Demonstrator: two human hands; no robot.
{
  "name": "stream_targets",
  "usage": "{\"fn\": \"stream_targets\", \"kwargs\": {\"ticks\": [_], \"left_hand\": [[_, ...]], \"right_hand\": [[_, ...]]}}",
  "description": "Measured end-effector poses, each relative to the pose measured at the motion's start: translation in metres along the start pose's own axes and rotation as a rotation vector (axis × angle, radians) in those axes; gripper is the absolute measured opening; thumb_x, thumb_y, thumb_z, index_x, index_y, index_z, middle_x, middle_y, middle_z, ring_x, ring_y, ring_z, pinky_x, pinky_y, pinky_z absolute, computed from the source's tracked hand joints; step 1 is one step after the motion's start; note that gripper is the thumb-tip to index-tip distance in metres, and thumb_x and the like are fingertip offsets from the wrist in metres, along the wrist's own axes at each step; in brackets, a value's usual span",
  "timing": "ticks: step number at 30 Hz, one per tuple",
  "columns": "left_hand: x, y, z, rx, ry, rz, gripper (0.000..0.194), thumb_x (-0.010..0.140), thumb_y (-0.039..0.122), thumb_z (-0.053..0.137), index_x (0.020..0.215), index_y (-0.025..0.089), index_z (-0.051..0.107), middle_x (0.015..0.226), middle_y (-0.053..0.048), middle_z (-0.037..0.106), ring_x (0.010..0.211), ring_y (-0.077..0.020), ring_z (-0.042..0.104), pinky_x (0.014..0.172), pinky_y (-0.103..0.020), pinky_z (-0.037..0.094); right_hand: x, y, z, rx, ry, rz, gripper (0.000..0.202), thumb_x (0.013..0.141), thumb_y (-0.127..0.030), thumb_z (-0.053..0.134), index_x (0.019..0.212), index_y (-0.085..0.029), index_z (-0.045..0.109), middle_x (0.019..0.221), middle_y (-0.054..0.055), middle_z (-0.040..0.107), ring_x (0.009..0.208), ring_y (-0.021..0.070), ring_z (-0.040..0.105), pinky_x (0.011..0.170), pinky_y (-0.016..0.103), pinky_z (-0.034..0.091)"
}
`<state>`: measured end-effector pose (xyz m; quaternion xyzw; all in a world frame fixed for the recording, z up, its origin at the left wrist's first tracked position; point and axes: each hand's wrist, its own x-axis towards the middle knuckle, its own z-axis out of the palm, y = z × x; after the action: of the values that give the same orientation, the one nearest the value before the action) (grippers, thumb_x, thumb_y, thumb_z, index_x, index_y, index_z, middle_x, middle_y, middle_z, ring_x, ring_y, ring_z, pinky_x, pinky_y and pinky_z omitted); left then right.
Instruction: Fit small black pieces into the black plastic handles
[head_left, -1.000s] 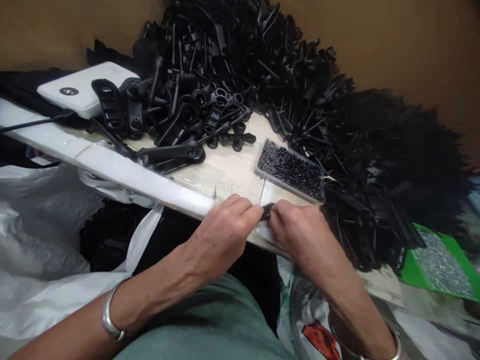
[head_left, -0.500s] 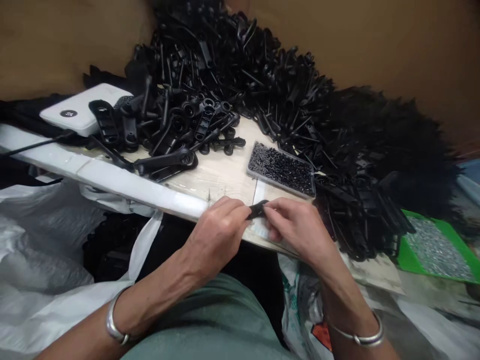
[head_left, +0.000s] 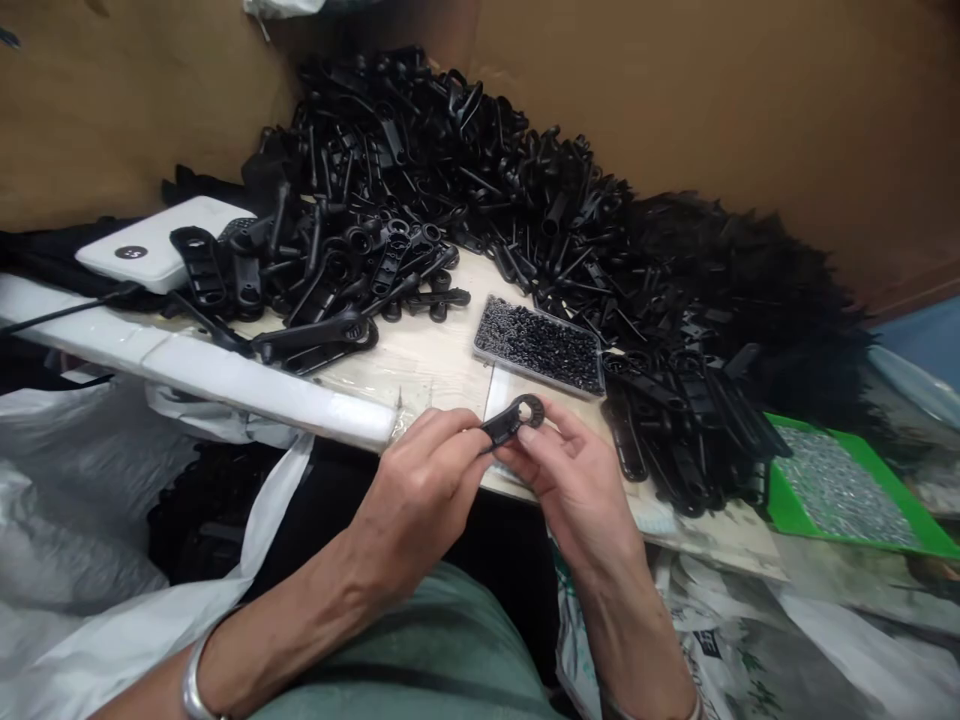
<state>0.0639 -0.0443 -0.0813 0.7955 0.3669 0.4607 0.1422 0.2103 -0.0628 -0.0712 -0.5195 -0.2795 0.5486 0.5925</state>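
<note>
Both your hands are closed on one black plastic arm [head_left: 504, 425], held between them over the front edge of the counter [head_left: 442, 345], in front of the clear box [head_left: 536, 379] of small black pieces [head_left: 541, 340]. Whether its underside touches the counter, you cannot tell from here.

Your left hand [head_left: 420, 480] has its grip on the narrower end, thumb and fingers wrapped over it so that the tip is hidden. Your right hand [head_left: 581, 480] has its grip on the ringed end: the thumb lies on the near side of the ring, the index finger curls round the outer side, and the round hole shows open between them.

The arm's long axis runs from left hand to right hand, nearly crosswise to your body, with the ringed end slightly farther from you than the other. Neither hand is nearer, since each has an end; the ring lies just left of your right palm, and the shank leads back into your left fingertips.

Beyond the box rises the big heap of black parts [head_left: 450, 160]; another cluster [head_left: 694, 420] sits just right of the right hand, and past it, at the right, is the green bin [head_left: 778, 495] of metal bits [head_left: 847, 490].
</note>
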Motion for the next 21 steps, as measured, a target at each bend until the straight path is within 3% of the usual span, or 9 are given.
{"fn": "stream_targets", "kwargs": {"ticks": [9,13,21], "left_hand": [[-0.0065,0.0025,-0.0013,-0.056,-0.043,0.014,0.011,0.085,0.007,0.055,0.085,0.015,0.062,0.094,-0.006,0.065,0.087,-0.0130,0.060,0.079,-0.025,0.050],[-0.0071,0.0015,-0.0012,-0.111,-0.022,0.001,0.012,0.083,0.006,0.057,0.091,0.013,0.062,0.093,-0.005,0.064,0.086,-0.0113,0.059,0.079,-0.022,0.050],[-0.0046,-0.0003,0.0020,-0.103,0.000,0.009,0.017,0.081,0.004,0.060,0.095,0.012,0.061,0.093,-0.006,0.065,0.086,-0.0126,0.060,0.081,-0.024,0.051]], "right_hand": [[0.0033,0.0007,0.0019,-0.059,0.059,-0.026,0.029,0.069,-0.017,0.072,0.097,-0.013,0.063,0.079,0.001,0.065,0.058,0.0088,0.061,0.059,0.020,0.054],[0.0055,-0.0003,-0.0006,-0.034,0.018,0.028,0.027,0.068,-0.017,0.074,0.092,-0.012,0.062,0.071,0.000,0.063,0.055,0.0082,0.058,0.053,0.018,0.053],[0.0065,-0.0019,-0.0076,0.060,-0.085,0.095,0.023,0.072,-0.019,0.073,0.091,-0.015,0.063,0.088,0.002,0.064,0.077,0.0123,0.062,0.073,0.025,0.056]]}}
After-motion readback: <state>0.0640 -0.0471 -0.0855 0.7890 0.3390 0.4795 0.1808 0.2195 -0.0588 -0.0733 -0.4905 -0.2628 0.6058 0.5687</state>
